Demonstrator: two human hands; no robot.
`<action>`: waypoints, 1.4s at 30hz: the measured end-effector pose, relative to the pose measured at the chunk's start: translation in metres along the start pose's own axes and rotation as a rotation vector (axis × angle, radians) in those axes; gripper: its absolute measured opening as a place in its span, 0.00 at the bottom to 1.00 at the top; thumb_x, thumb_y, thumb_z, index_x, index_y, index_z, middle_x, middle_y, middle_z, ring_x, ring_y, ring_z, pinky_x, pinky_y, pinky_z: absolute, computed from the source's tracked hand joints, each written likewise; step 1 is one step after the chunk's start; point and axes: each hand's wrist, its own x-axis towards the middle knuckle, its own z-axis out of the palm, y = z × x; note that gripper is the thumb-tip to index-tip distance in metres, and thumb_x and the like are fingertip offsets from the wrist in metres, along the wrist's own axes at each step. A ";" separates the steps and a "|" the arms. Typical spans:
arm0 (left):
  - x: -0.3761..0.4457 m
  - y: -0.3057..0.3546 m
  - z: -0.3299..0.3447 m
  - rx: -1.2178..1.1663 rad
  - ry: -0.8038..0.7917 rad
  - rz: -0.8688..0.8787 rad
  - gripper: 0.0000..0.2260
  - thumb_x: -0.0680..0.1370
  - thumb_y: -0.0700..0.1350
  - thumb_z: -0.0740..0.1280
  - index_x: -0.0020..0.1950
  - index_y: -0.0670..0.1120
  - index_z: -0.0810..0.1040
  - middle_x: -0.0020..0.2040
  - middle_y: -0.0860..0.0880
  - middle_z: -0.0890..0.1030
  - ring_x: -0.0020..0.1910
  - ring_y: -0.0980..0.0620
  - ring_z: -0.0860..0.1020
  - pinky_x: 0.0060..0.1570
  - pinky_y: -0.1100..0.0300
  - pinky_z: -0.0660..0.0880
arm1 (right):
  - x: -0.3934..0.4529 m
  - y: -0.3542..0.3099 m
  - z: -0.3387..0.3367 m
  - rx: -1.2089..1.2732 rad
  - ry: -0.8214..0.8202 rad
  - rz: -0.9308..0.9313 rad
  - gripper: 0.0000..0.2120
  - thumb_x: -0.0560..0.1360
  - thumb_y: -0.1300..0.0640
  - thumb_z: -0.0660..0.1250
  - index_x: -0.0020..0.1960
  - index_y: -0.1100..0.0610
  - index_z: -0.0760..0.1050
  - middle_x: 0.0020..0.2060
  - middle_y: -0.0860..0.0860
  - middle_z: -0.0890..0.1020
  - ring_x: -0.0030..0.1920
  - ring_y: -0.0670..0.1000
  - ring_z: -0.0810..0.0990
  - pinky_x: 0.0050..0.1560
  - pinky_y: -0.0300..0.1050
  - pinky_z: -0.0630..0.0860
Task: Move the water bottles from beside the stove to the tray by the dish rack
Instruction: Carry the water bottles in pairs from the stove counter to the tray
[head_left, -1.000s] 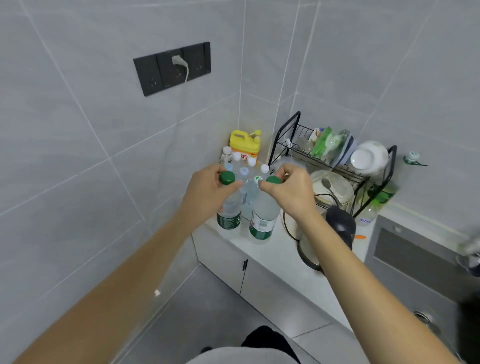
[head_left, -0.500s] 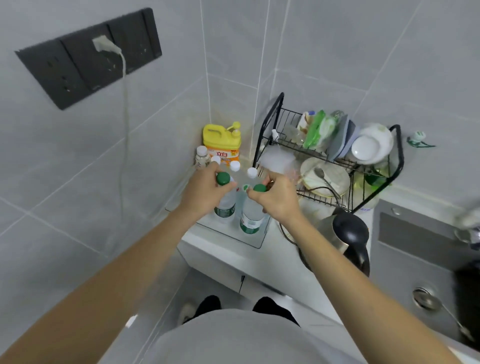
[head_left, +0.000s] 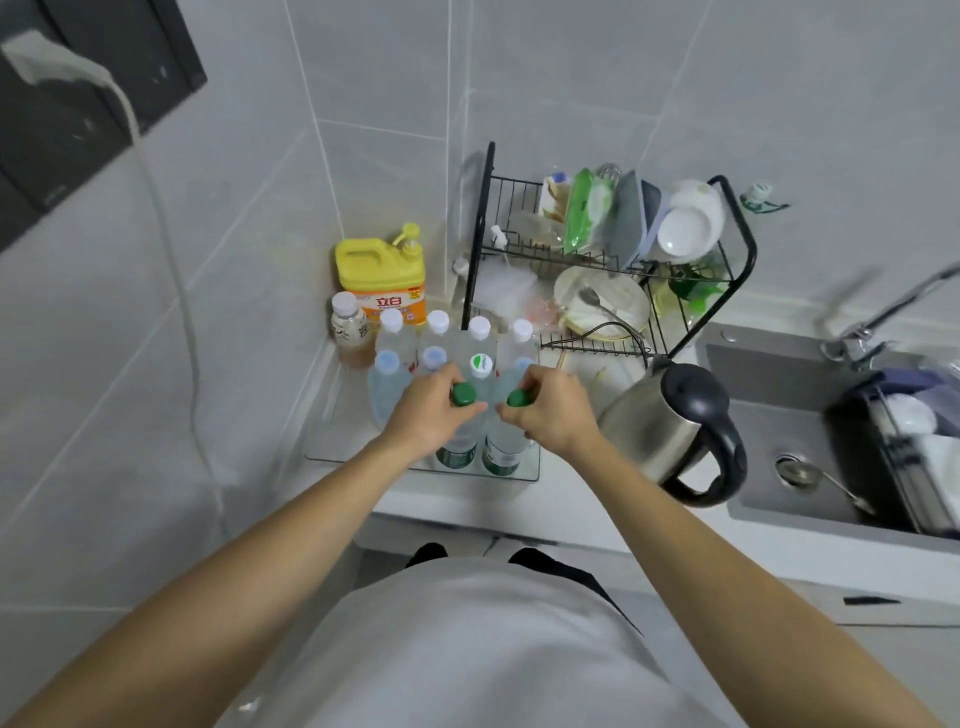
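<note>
My left hand (head_left: 428, 415) grips the neck of a green-capped water bottle (head_left: 458, 451), and my right hand (head_left: 553, 415) grips a second green-capped bottle (head_left: 501, 454). Both bottles stand upright at the front edge of a clear tray (head_left: 332, 447) on the counter, left of the black dish rack (head_left: 737, 244). Behind them in the tray stand several white-capped and blue-capped water bottles (head_left: 436, 343), and one with a white-and-green cap (head_left: 480, 364).
A yellow detergent jug (head_left: 382, 275) and a small tea bottle (head_left: 349, 332) sit in the corner. A steel kettle (head_left: 675, 431) stands just right of my right hand. The sink (head_left: 789, 447) lies further right. A white cable (head_left: 182, 291) hangs down the left wall.
I have stepped closer and the view has tilted down. Both hands brought the two green-capped bottles lower, down to the tray's front edge, still holding them.
</note>
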 end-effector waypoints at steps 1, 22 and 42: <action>0.000 0.000 0.002 -0.004 -0.004 0.005 0.17 0.76 0.54 0.76 0.42 0.52 0.67 0.36 0.48 0.78 0.36 0.43 0.81 0.40 0.38 0.81 | -0.002 0.002 0.002 -0.023 0.003 -0.002 0.16 0.68 0.50 0.81 0.40 0.51 0.73 0.35 0.47 0.82 0.37 0.54 0.84 0.43 0.54 0.84; 0.008 -0.003 -0.014 0.316 -0.257 0.326 0.10 0.81 0.45 0.70 0.50 0.49 0.68 0.46 0.50 0.74 0.40 0.50 0.75 0.44 0.46 0.77 | 0.004 0.008 -0.004 -0.378 -0.136 -0.317 0.14 0.74 0.47 0.75 0.52 0.51 0.73 0.45 0.50 0.82 0.46 0.58 0.80 0.44 0.50 0.77; 0.004 0.002 -0.015 0.365 -0.272 0.310 0.13 0.80 0.45 0.73 0.52 0.53 0.68 0.52 0.52 0.74 0.41 0.51 0.79 0.46 0.44 0.78 | 0.010 0.018 -0.010 -0.405 -0.159 -0.491 0.16 0.74 0.54 0.75 0.58 0.53 0.74 0.53 0.51 0.81 0.51 0.59 0.79 0.47 0.48 0.69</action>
